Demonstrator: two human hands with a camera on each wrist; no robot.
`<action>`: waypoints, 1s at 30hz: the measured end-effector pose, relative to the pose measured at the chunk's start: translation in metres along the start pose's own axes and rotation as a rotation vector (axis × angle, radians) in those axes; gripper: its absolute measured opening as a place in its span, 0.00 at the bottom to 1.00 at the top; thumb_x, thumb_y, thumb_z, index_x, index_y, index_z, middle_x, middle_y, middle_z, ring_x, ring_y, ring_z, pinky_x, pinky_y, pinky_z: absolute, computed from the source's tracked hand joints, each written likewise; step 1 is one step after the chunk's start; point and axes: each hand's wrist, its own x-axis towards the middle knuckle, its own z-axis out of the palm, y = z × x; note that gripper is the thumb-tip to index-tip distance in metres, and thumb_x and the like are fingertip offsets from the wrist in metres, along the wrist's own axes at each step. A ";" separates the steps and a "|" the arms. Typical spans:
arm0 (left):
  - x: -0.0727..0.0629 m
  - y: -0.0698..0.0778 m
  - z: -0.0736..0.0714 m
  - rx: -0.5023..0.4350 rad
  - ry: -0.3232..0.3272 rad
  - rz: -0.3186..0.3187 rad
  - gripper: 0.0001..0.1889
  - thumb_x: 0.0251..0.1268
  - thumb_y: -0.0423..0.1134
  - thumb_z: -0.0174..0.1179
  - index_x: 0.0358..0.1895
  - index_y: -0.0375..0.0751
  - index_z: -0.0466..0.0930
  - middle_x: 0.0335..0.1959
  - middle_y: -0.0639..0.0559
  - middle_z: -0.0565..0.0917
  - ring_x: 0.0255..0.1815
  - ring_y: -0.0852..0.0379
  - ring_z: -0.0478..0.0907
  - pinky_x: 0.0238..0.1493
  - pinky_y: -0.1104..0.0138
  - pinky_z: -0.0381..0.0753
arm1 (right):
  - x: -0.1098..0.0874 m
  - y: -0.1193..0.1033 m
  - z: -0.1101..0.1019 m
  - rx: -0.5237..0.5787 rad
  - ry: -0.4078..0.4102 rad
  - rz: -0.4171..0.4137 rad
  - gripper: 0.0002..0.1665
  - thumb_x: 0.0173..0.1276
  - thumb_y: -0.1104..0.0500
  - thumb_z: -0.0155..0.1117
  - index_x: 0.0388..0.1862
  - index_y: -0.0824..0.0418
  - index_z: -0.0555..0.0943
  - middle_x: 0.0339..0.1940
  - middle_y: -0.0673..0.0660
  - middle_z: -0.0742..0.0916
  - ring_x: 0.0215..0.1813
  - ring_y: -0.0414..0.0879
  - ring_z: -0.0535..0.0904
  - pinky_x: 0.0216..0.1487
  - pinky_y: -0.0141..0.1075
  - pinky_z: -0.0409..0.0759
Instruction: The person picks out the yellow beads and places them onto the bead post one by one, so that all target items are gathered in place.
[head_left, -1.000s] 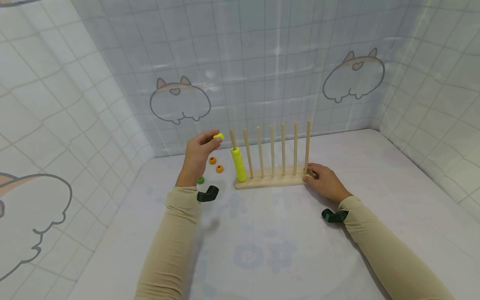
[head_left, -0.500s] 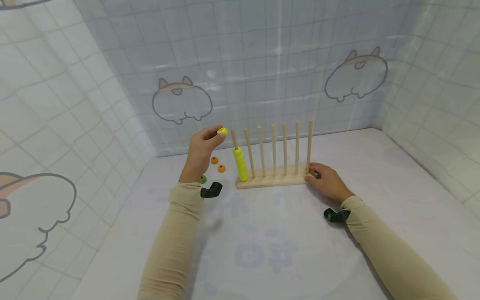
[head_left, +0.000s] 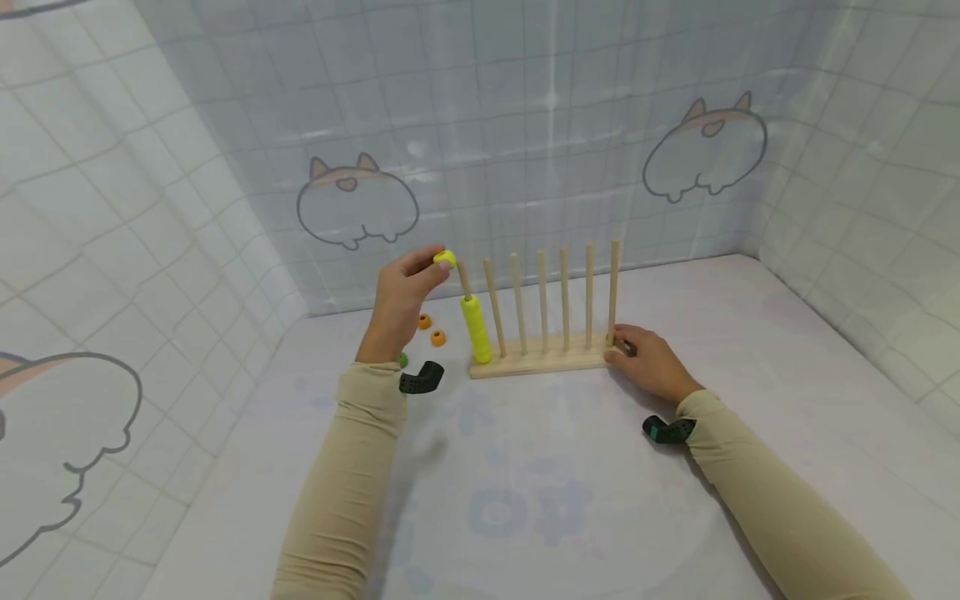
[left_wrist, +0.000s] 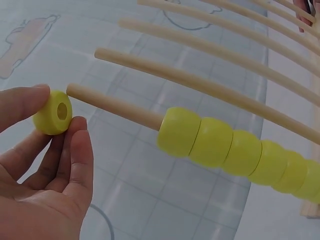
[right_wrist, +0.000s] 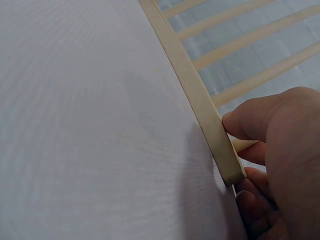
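Observation:
A yellow bead (left_wrist: pixel 46 117) with a hole through it is pinched between the thumb and fingers of my left hand (head_left: pixel 397 304). In the left wrist view the bead is right at the tip of the leftmost peg (left_wrist: pixel 115 105), its hole facing the peg. Lower on that peg sits a stack of several yellow beads (head_left: pixel 476 330). The peg belongs to a wooden rack (head_left: pixel 547 360) with a row of upright bare pegs (head_left: pixel 542 300) to the right. My right hand (head_left: pixel 647 362) grips the right end of the rack's base, thumb in front and fingers around the end.
Two orange beads (head_left: pixel 438 337) lie on the table left of the rack. A green bead (head_left: pixel 403 360) is partly hidden behind the left wrist. A tile-patterned sheet (head_left: pixel 480 150) rises behind the rack and at both sides.
My left hand has moved slightly up and right, bringing the yellow bead close to the leftmost peg's top. The right hand and the rack have stayed in place.

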 end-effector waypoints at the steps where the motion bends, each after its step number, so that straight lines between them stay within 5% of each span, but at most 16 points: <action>1: 0.000 0.000 0.000 -0.001 0.001 0.000 0.23 0.67 0.40 0.67 0.64 0.41 0.79 0.58 0.45 0.80 0.59 0.48 0.77 0.66 0.62 0.73 | 0.000 0.000 0.000 -0.003 0.000 0.000 0.30 0.74 0.55 0.62 0.69 0.69 0.73 0.73 0.67 0.72 0.73 0.66 0.63 0.72 0.60 0.62; 19: 0.004 0.007 0.009 -0.039 -0.014 0.066 0.23 0.67 0.38 0.67 0.64 0.37 0.78 0.56 0.44 0.81 0.57 0.50 0.77 0.63 0.63 0.77 | 0.000 -0.004 -0.003 -0.022 0.006 -0.015 0.30 0.75 0.55 0.62 0.69 0.71 0.72 0.72 0.68 0.72 0.72 0.67 0.65 0.70 0.60 0.65; 30: 0.005 0.007 0.018 -0.032 -0.013 0.049 0.21 0.67 0.34 0.66 0.62 0.35 0.79 0.55 0.43 0.81 0.56 0.50 0.77 0.62 0.62 0.77 | 0.000 -0.003 -0.002 -0.019 0.004 -0.027 0.29 0.75 0.55 0.63 0.67 0.70 0.74 0.71 0.70 0.73 0.71 0.68 0.65 0.70 0.62 0.63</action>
